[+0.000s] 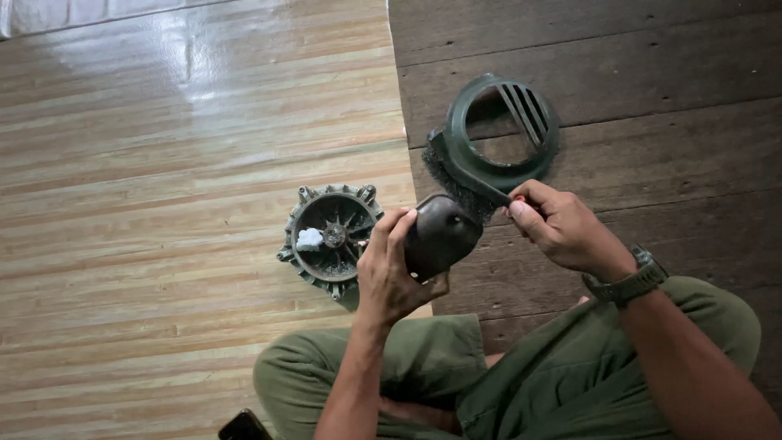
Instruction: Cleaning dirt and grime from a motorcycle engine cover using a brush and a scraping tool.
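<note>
Olive-green trousers (456, 383) on folded legs fill the bottom of the view, with the corner of a dark flat object (243, 426) just beside the left knee. Above the knees, the left hand (391, 269) grips a dark rounded cover (438, 236), thumb along its lower edge and fingers (399, 224) curled over its top, so the hand is clenched on it. The right hand (562, 228), with a dark wristwatch (631, 281) on its wrist, pinches the handle of a green-backed brush (460, 175) between thumb and fingertips; the brush's dark bristles touch the upper side of the cover. Behind the brush, a green round grille housing (505, 122) with slanted slats lies on the dark wooden planks (652, 73), partly overlapped by the brush head. Left of the cover, a round finned motor part (330, 236) sits on the pale striped wood-pattern floor (163, 204), just beside the left hand, with a small white blob (309, 239) resting inside it near its hub.
</note>
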